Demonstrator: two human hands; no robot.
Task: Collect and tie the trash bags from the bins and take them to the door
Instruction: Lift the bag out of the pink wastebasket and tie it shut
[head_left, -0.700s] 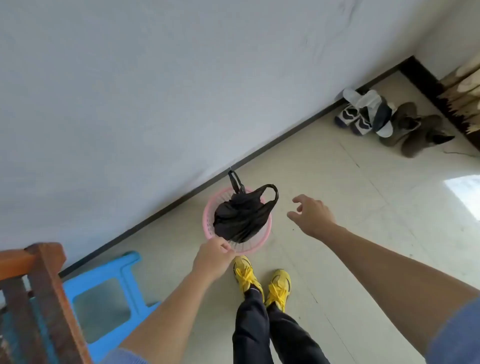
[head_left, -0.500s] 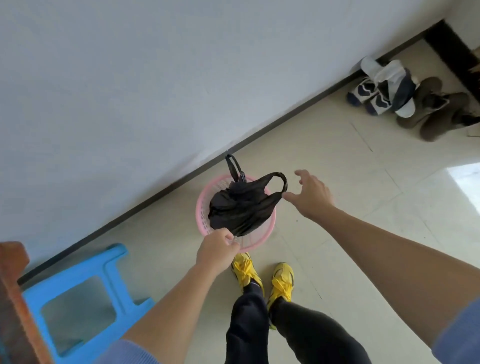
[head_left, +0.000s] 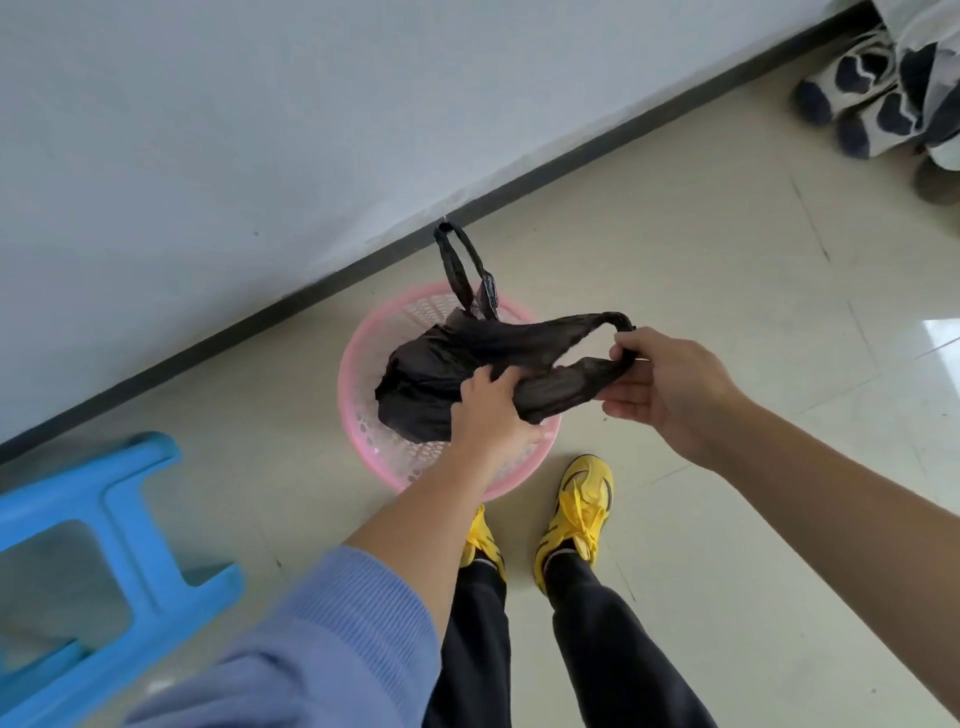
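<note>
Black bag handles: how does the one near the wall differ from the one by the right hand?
The wall-side handle stands upright and free, with neither hand touching it. The right-side handle is stretched sideways, pinched by the right hand. The wall-side handle's loop looks narrow, while the right-side handle's loop is spread wide. The left hand grips the bag near the base of the right-side handle. Both are thin black loops of the same bag, over the pink bin.

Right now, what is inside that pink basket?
A black trash bag, gripped by left hand and right hand. It covers the pink basket bottom; the bag's contents are hidden.
</note>
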